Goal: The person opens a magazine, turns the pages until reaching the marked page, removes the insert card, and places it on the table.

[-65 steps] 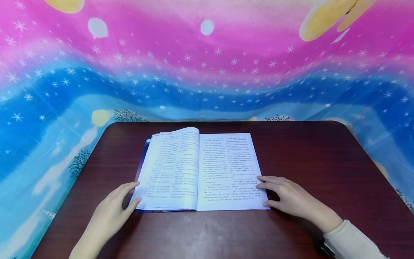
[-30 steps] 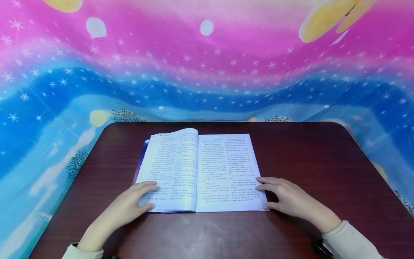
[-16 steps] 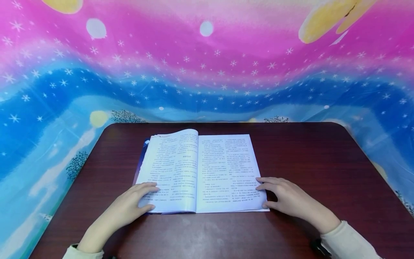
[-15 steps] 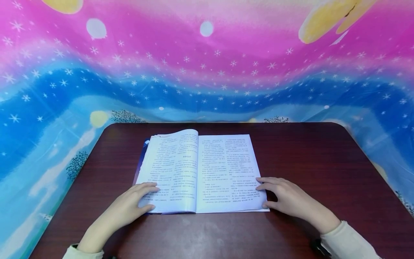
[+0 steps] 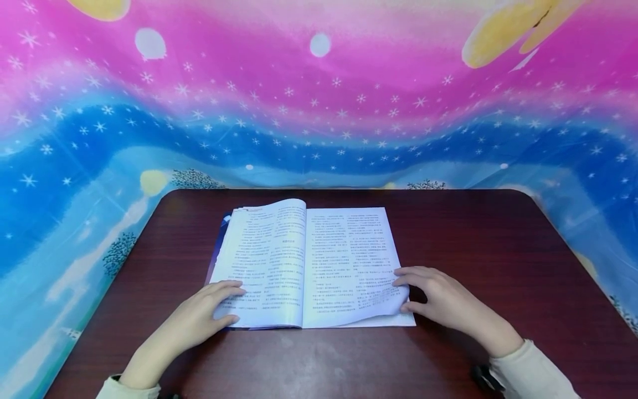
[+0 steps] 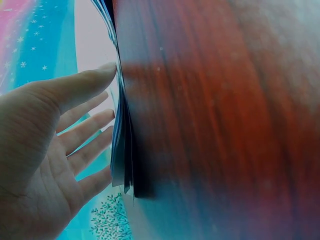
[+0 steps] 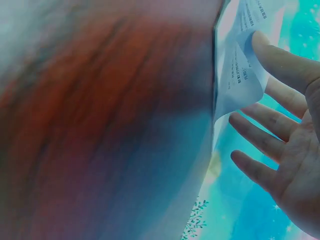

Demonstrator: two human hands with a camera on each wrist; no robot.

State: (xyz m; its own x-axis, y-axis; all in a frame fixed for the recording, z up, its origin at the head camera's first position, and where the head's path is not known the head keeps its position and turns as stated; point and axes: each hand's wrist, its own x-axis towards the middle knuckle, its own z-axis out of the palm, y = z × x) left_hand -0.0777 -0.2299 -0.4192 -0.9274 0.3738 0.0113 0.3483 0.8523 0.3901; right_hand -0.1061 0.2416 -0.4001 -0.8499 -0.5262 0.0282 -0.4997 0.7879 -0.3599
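Observation:
An open magazine (image 5: 331,260) lies on the table, its two pages printed with columns of text and a strip of dark blue cover showing at the left. My left hand (image 5: 191,316) rests on the lower left page with relaxed fingers. In the left wrist view the thumb lies over the edges of the stacked pages (image 6: 120,125), the other fingers spread beyond. At the lower right corner, my right hand (image 5: 443,299) pinches the right page (image 7: 242,75), which curls up off the sheet beneath. Its thumb (image 7: 280,60) presses one side; the other fingers are partly hidden behind the paper.
The dark red-brown wooden table (image 5: 478,238) has rounded far corners. Behind and beside it hangs a pink and blue cloth (image 5: 279,111) with snowflakes and trees. Light sleeves (image 5: 535,371) cover the forearms, and a black band (image 5: 485,379) shows at the right wrist.
My left hand moved rightward from the magazine's left edge onto the left page, then stayed. The lower right page corner, flat before, now curls up, with my right hand slightly raised.

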